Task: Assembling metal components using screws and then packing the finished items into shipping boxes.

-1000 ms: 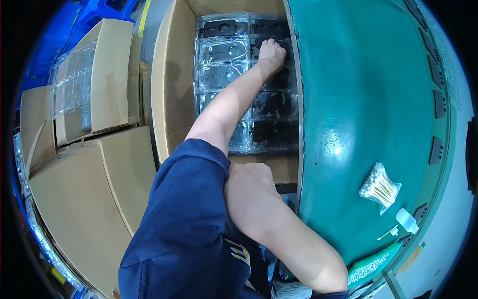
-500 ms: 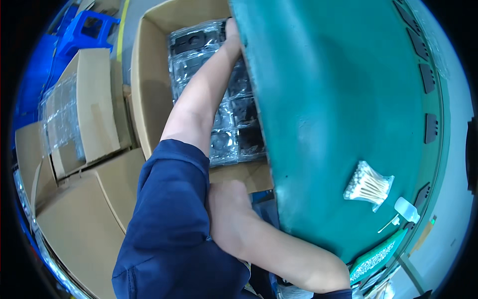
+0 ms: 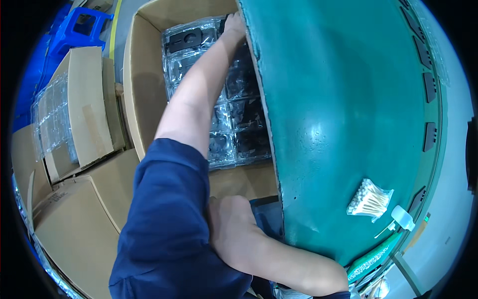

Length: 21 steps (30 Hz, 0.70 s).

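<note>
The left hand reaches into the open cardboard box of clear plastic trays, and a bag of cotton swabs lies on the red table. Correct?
Not quite: the table is green, not red, as the head view shows. The left hand does reach into the cardboard box of clear plastic trays, and the bag of cotton swabs lies there.

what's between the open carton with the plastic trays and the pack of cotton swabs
Head view: only bare green table lies between the carton of trays and the swab pack.
</note>
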Tool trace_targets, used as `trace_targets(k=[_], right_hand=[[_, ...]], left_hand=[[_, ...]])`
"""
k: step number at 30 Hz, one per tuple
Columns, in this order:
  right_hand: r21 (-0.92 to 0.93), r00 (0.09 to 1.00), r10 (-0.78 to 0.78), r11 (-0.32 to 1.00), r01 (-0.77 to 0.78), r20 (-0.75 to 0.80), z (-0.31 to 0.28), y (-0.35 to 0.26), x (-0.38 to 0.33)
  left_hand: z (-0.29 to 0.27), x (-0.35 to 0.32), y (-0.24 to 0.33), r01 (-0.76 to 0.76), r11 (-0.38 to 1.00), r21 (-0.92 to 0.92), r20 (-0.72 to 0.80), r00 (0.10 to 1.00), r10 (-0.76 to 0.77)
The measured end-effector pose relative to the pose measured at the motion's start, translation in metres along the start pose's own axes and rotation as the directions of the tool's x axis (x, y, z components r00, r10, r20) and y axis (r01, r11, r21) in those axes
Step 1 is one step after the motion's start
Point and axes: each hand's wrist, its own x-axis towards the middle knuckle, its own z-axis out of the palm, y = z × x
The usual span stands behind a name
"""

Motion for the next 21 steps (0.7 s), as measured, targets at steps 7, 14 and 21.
trace_targets(k=[7,14,21], right_hand=[[0.053,0.992,0.031,0.998,-0.038,0.122,-0.015,0.023,0.005],[0.06,0.996,-0.033,0.998,0.029,0.079,-0.007,0.018,0.008],[0.043,0.991,0.103,0.993,-0.107,0.091,-0.01,0.028,0.003]], left_hand=[[-0.107,-0.039,0.005,-0.216,0.971,0.102,0.007,0.976,0.217],[-0.102,-0.102,-0.073,-0.107,0.978,0.178,0.113,0.99,0.088],[-0.077,-0.087,-0.035,-0.008,0.971,0.237,0.401,0.911,-0.091]])
